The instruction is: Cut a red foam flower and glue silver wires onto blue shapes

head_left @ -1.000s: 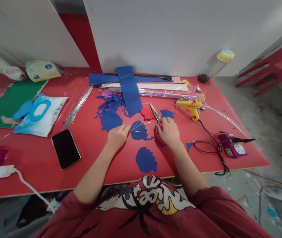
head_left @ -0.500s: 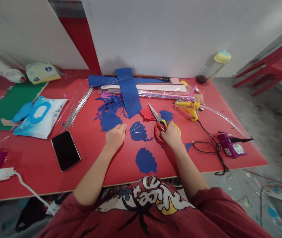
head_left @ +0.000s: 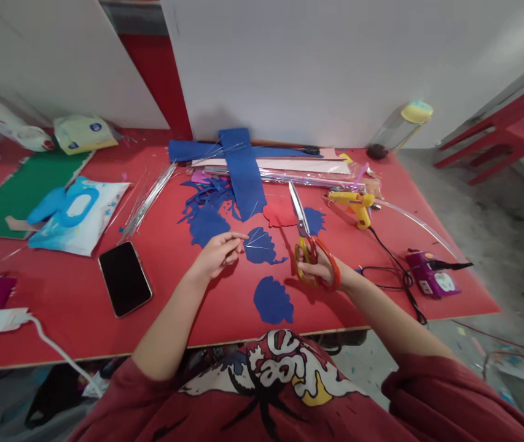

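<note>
My right hand [head_left: 320, 270] grips a pair of scissors [head_left: 308, 236] by their red and yellow handles, lifted off the red table [head_left: 174, 307], blades closed and pointing away from me. My left hand [head_left: 218, 250] hovers just left of a blue petal-shaped cutout [head_left: 260, 247] that has thin silver wires fanned on it. Its fingers pinch the near end of those wires. A second blue cutout [head_left: 273, 299] lies nearer to me. A red cutout [head_left: 277, 213] and another blue one [head_left: 313, 220] lie beyond the scissors.
A yellow glue gun [head_left: 352, 202] with a black cord lies at right, near a purple socket [head_left: 430, 279]. A phone [head_left: 124, 277], a bundle of wires [head_left: 147, 199], a wipes pack [head_left: 75, 212] and a green sheet [head_left: 24, 187] are at left. Blue foam strips [head_left: 241, 169] lie at the back.
My right hand picked the scissors up off the table and drew them toward me. My left hand lifted slightly and pinched the wires on the blue cutout.
</note>
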`<state>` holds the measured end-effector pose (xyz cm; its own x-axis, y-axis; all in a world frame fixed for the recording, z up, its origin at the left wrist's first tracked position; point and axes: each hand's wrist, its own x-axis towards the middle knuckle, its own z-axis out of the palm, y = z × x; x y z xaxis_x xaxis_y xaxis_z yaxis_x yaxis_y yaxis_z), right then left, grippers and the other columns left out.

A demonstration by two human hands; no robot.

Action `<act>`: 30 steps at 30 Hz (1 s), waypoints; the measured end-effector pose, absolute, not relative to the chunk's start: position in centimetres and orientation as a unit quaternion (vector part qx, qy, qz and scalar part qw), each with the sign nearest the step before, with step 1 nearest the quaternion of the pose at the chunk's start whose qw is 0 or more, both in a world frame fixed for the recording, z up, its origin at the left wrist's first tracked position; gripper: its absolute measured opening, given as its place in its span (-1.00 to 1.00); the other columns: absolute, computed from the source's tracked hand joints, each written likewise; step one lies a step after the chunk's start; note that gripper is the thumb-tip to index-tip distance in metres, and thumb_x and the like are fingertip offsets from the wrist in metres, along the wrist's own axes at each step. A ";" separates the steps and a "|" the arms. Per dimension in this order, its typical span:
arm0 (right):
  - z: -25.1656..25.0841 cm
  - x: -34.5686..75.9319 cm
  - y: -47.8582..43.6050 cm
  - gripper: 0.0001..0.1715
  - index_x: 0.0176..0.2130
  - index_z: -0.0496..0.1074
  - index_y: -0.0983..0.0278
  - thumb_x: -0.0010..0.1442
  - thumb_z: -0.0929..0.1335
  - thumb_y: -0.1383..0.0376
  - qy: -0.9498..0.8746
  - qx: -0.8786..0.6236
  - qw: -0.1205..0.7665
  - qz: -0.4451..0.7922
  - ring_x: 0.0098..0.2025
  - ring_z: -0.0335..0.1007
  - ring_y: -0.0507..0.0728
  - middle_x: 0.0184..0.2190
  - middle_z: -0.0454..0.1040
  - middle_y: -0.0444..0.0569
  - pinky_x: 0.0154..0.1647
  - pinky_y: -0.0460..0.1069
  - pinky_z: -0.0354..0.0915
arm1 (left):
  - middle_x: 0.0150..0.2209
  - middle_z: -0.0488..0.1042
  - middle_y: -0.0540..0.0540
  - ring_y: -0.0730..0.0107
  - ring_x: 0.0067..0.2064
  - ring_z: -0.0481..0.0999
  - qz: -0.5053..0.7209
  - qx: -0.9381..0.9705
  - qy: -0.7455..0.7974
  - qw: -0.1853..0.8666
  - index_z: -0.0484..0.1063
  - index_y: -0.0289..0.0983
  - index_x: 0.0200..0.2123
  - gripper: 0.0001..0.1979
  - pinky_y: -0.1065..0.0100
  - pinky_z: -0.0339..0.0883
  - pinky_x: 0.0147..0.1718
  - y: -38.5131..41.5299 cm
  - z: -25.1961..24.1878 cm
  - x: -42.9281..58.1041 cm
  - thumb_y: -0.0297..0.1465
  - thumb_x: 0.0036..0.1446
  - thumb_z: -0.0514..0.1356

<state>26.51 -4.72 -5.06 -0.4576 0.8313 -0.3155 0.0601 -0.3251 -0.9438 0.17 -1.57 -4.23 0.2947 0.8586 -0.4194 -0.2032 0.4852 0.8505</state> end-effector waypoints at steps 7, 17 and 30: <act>-3.1 26.9 -5.9 -0.34 -0.33 0.19 0.27 -0.09 0.32 -0.23 -0.557 -0.413 0.170 0.700 -0.65 0.09 -0.07 -0.61 0.16 -0.24 -0.68 -0.13 0.04 | -0.66 0.36 0.05 0.68 -0.76 0.21 0.396 0.324 0.466 0.722 0.39 -0.40 -0.31 -0.88 0.60 -0.06 -0.78 -1.3 -4.4 0.0 -0.50 0.08 0.09; -1.9 26.6 -5.5 -0.23 -0.04 0.21 0.21 -0.06 0.28 -0.23 -0.552 -0.441 0.066 0.704 -0.35 0.31 0.09 -0.21 0.32 0.04 -0.62 -0.10 0.26 | -0.73 0.35 0.07 0.68 -0.83 0.10 0.384 0.369 0.479 0.698 0.37 -0.36 -0.36 -0.84 0.56 -0.15 -0.81 -1.4 -4.3 0.0 -0.36 0.05 0.15; -1.6 25.4 -5.5 -0.21 -0.38 0.17 0.26 -0.14 0.16 -0.38 -0.574 -0.434 0.053 0.692 -0.69 0.01 -0.12 -0.59 0.15 -0.24 -0.72 -0.15 -0.03 | -0.86 0.05 0.19 0.70 -0.83 -0.11 0.332 0.408 0.480 0.702 0.41 -0.37 -0.37 -0.82 0.56 -0.24 -0.79 -1.7 -4.3 -0.2 -0.35 0.06 0.12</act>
